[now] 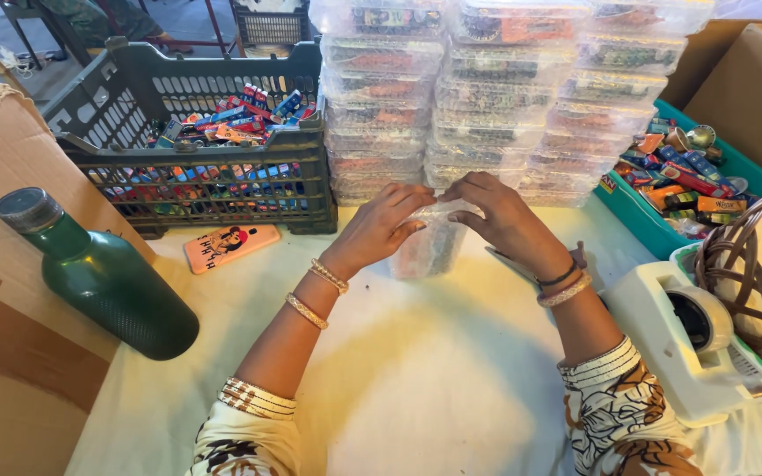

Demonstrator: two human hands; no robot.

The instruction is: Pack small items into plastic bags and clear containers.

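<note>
Clear plastic box (431, 240): upright on the white table (416, 370), just before the stacked boxes (496, 97).
Left hand (379, 227): grip clamped on the box's top left edge.
Right hand (500, 216): grip pinching the top right edge.
Risk: likely tipping or popped lid through uneven pressing; nearby stack could get nudged.
Beside: green bottle (99, 273), tape dispenser (694, 339).

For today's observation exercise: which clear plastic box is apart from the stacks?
The clear box held between the left hand and right hand; the others sit stacked behind.
</note>
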